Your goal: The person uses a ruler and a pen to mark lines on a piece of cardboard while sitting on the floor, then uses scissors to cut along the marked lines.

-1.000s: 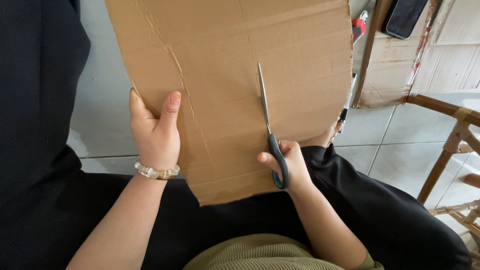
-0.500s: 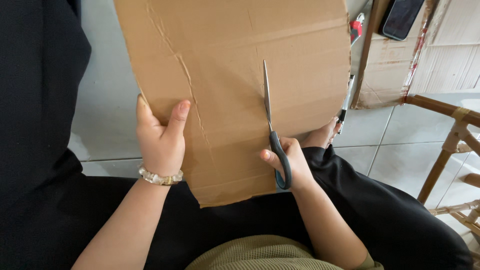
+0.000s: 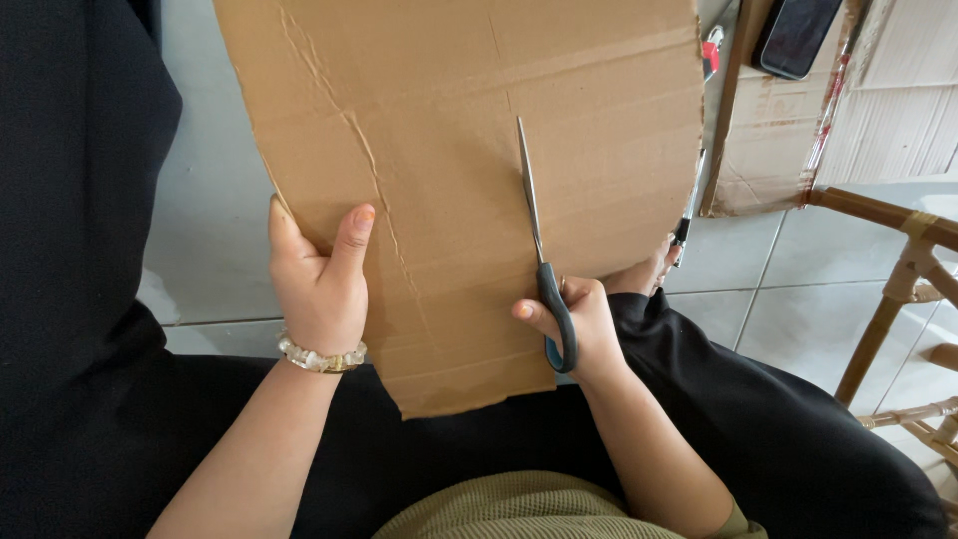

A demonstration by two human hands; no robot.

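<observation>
Scissors [image 3: 539, 250] advanced up cardboard [image 3: 469, 150]; right hand [image 3: 574, 324] closed on handles, left hand [image 3: 319, 279] pinching edge.

Cardboard sheet [image 3: 469, 150] top apparently cropped.

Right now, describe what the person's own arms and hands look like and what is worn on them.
Both forearms are bare, with no sleeves over them. The left hand has a bracelet of pale, glassy beads around the wrist. The right hand wears nothing on hand or wrist, no ring showing. An olive-green knit top shows at the bottom, near the right elbow.
</observation>
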